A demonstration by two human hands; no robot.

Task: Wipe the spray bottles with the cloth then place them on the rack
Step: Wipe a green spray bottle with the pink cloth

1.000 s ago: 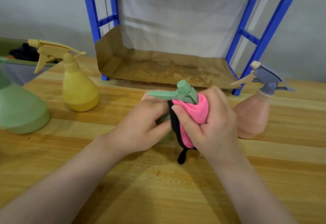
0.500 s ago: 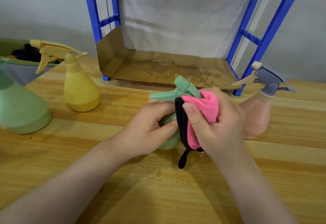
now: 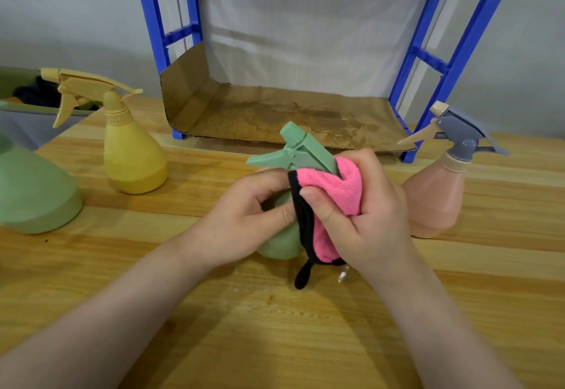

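One small green spray bottle [image 3: 282,235] stands in the middle of the wooden table [image 3: 275,342], tilted a little, its trigger head pointing up and to the left. The left hand [image 3: 244,214] grips its body, fingers curled round it. The right hand [image 3: 363,214] clutches one pink cloth [image 3: 339,196] with a black edge, pressing it against the bottle's neck and right side; a black loop of the cloth hangs down to the tabletop. Four spray bottles show in all: the held one, a yellow spray bottle [image 3: 131,159] standing to the left, a large green spray bottle [image 3: 33,196] cut off at the left edge, and a pink spray bottle [image 3: 437,199] with a grey-blue trigger head just to the right of the right hand. Behind them stands one blue rack [image 3: 452,52], its lowest shelf lined with a stained sheet of cardboard [image 3: 275,113]. At far left is the rim of one green bin [image 3: 18,107]. No writing or label can be read on any bottle.
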